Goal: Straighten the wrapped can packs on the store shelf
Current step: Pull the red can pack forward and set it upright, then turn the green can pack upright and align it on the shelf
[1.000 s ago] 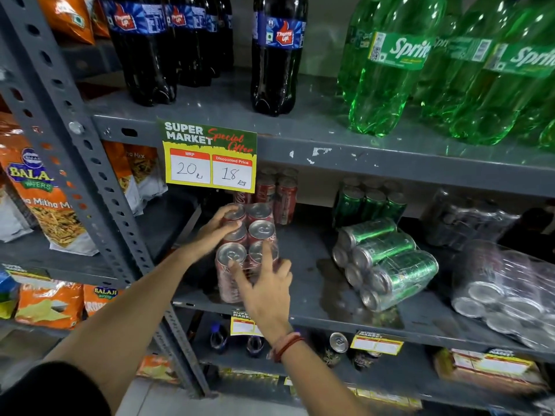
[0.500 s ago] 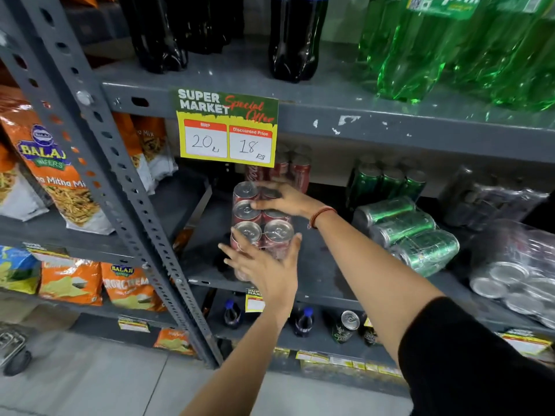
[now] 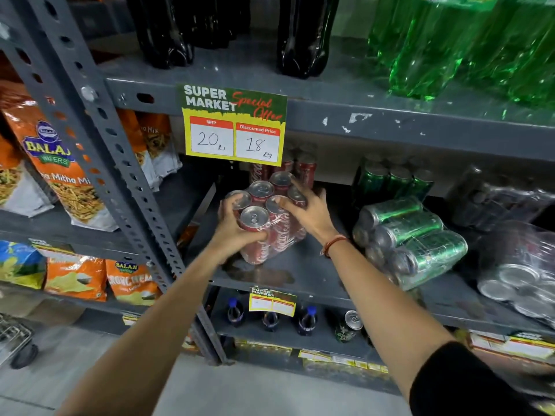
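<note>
While fingers (image 3: 258, 235) of the left hand (image 3: 231, 232) and right hand (image 3: 309, 214) clasp opposite sides of the plastic-wrapped pack of red cola cans (image 3: 270, 232), it stands turned askew on the grey metal shelf (image 3: 315, 274), beside a toppled wrapped pack of green cans (image 3: 414, 235).

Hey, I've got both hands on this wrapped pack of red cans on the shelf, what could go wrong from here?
1. The red can pack sits angled near the shelf's front edge; turning it further might slide a corner off.
2. Your left hand and right hand grip thin plastic wrap, which may stretch or tear.
3. The green can pack lies on its side close by; a wide swing could bump it.
</note>
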### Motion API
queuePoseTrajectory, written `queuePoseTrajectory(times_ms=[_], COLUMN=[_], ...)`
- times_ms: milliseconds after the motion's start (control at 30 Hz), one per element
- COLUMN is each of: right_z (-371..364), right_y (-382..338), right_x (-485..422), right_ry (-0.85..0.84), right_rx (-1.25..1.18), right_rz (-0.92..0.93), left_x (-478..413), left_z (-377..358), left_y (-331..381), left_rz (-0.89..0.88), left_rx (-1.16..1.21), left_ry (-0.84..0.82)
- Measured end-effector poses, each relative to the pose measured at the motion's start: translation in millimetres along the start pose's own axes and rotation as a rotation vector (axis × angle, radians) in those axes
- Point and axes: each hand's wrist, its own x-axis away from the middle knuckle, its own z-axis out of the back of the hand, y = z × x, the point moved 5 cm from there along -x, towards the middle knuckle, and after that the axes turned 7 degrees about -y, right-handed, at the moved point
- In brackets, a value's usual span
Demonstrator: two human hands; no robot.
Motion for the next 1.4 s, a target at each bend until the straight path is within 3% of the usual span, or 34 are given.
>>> queuePoseTrajectory(times_ms=[267, 500, 700, 867, 967, 1067, 1133, 1233, 1300, 1400], right_z=[-28.3, -43.1, -42.2, -37.9, -23.4, 20.8, 64.0, 126.0, 156.8, 178.9], right_y=[-11.5, -11.5, -13.3, -11.6, -6.9, 1.2, 15.4, 51.1, 78.3, 115.5], right_x=[44.6, 64.3, 65.8, 65.1, 72.1, 92.6, 108.7, 130.1, 138.7, 144.0], right_ry=[0.317, 0.401, 0.407, 0.301, 0.18, 0.316, 0.521, 0.774, 0.788, 0.637], right_rx=[0.105, 0.142, 0.175, 0.176, 0.087, 0.04, 0.043, 0.079, 0.12, 0.081], right_rz=[-0.133, -0.24, -0.247, -0.235, -0.174, -0.06, -0.038, -0.093, -0.245, -0.475], left_x=[-20.4, -23.2, -20.8, -19.0, -24.4, -30.2, -35.1, -32.1, -30.4, -41.3], left_z=[17.7, 23.9, 23.5, 21.5, 25.4, 30.9, 16.3, -47.3, -107.6, -194.8], left_y=[15.0, 23.9, 22.5, 17.2, 14.0, 19.8, 47.5, 107.7, 138.4, 155.6], left_rz=[0.125, 0.121, 0.056, 0.055, 0.107, 0.215, 0.142, -0.145, -0.279, -0.3], left_rx=[-0.049, -0.107, -0.104, -0.164, -0.294, -0.566, -0.686, -0.665, -0.559, -0.542], left_ry=[-0.334, -0.491, -0.493, -0.444, -0.461, -0.452, -0.326, -0.181, -0.285, -0.484])
